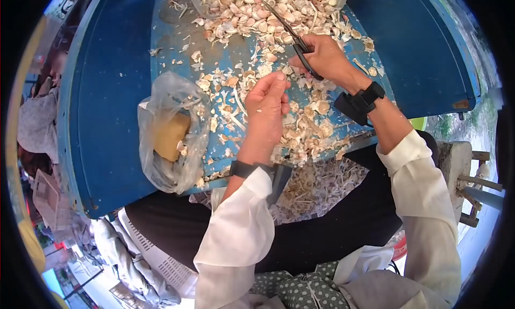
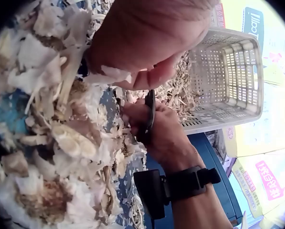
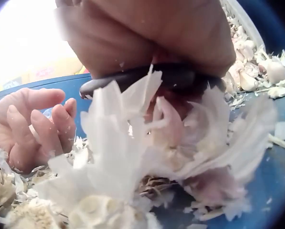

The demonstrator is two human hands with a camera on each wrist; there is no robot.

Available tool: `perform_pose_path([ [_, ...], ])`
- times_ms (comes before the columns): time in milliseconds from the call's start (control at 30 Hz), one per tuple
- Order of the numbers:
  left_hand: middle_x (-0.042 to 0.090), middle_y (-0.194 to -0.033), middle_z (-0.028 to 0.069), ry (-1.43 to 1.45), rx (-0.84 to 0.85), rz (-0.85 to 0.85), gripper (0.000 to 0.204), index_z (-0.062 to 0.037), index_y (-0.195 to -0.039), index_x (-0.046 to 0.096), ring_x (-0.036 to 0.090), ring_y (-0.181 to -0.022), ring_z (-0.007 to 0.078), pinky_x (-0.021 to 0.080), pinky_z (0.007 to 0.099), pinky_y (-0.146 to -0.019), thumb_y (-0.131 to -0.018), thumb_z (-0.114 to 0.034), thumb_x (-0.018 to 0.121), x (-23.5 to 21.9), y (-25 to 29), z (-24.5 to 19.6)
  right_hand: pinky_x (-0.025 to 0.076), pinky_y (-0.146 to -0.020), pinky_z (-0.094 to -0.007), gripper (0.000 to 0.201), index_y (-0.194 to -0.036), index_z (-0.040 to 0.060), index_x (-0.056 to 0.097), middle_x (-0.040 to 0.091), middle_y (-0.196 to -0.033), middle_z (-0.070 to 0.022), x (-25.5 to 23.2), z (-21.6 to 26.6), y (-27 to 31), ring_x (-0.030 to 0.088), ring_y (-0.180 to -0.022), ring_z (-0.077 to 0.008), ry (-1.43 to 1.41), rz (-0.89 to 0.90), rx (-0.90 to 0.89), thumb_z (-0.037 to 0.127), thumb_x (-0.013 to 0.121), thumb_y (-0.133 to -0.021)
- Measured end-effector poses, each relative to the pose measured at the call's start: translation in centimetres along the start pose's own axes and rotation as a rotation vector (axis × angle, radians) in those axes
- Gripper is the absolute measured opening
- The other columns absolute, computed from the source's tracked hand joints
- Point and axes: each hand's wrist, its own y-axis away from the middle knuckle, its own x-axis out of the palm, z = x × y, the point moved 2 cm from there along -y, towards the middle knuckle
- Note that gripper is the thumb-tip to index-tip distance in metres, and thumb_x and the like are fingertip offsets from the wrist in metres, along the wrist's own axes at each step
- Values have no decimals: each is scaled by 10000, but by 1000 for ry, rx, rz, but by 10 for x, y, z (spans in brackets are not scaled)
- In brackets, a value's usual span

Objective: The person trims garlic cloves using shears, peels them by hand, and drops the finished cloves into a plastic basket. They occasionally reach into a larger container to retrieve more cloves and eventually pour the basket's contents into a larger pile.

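In the head view my right hand point(image 1: 327, 56) grips black-handled scissors point(image 1: 289, 32), their long dark blades reaching over the garlic cloves point(image 1: 257, 11). My left hand point(image 1: 267, 97) is beside it, above the scattered skins, fingers curled and thumb against them. Seen from the right wrist, a small pale piece point(image 3: 34, 131) shows between the left fingers; its kind is hidden. Papery garlic skins point(image 3: 118, 129) and a pinkish clove point(image 3: 168, 121) lie just under the right hand. A black scissor handle point(image 2: 150, 112) shows at the right hand in the left wrist view.
A clear plastic bag point(image 1: 161, 89) with a tan block point(image 1: 173, 137) inside lies on the left of the blue table point(image 1: 115, 94). A slatted plastic basket point(image 2: 228, 76) stands at the far side. Loose skins point(image 1: 316, 193) fill the lap area below the table edge.
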Motion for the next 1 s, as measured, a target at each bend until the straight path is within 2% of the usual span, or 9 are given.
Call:
perform_pose_path([
  [100, 625, -843, 34, -179, 196, 22, 289, 1, -1074, 606, 477, -591, 50, 372, 187, -464, -880, -202, 675, 16, 2, 1, 434, -471, -227, 73, -787, -16, 620, 639, -663, -69, 2, 24, 19, 578, -539, -93, -131, 78, 0, 47, 630, -822],
  [233, 604, -822, 17, 24, 140, 37, 234, -20, -1092, 589, 461, -628, 36, 365, 160, -464, -913, -166, 626, 6, 5, 4, 435, -452, -193, 213, -800, 31, 581, 597, -670, -16, -1, 43, 42, 586, -568, -77, -311, 193, -28, 189, 724, -817],
  [300, 588, -859, 42, 165, 107, 20, 226, -17, -1102, 562, 469, -653, 43, 369, 151, -470, -925, -150, 604, -1, 11, 1, 407, -457, -245, 294, -767, 31, 573, 569, -625, -36, -10, 50, 53, 561, -561, -103, -225, 101, -70, 267, 746, -791],
  [367, 562, -889, 60, 466, -18, 12, 230, -14, -1120, 530, 474, -671, 54, 372, 139, -473, -935, -140, 586, -6, 20, -4, 377, -477, -321, 404, -750, 20, 544, 529, -596, -84, -24, 57, 61, 517, -535, -157, 630, -38, -283, 359, 765, -749],
  [433, 534, -872, 57, 509, -20, 104, 241, -10, -1137, 504, 468, -661, 64, 364, 138, -450, -956, -161, 552, -8, 25, -11, 444, -550, -395, 511, -715, -18, 530, 567, -626, -182, -23, 48, 76, 560, -580, -337, 732, 100, -332, 439, 760, -699],
  [600, 480, -829, 33, 570, -90, 211, 326, 1, -1217, 460, 430, -628, 59, 343, 151, -392, -986, -228, 491, -10, 32, -16, 447, -560, -415, 503, -717, -11, 542, 567, -630, -178, -19, 22, 89, 558, -600, -369, 704, 91, -497, 439, 766, -685],
  [733, 459, -813, 28, 511, -70, 293, 336, 0, -1240, 449, 418, -618, 57, 333, 148, -372, -990, -222, 482, -5, 32, -15, 440, -527, -402, 503, -672, -12, 539, 554, -587, -166, -19, 21, 87, 524, -549, -370, 692, 86, -468, 434, 771, -692],
  [900, 476, -826, 48, 456, -31, 357, 292, -6, -1230, 449, 448, -652, 74, 346, 153, -367, -995, -179, 458, -4, 28, -10, 394, -449, -332, 425, -636, -19, 576, 496, -483, -66, -14, 24, 88, 451, -442, -171, 287, 431, -15, 341, 775, -746],
  [1000, 519, -895, 84, 634, -84, 259, 255, -6, -1186, 485, 500, -711, 122, 373, 165, -383, -994, -170, 452, -15, 10, -15, 400, -463, -326, 381, -670, -19, 593, 505, -507, -63, -13, 26, 62, 490, -478, -133, 310, 224, -90, 308, 768, -753],
])
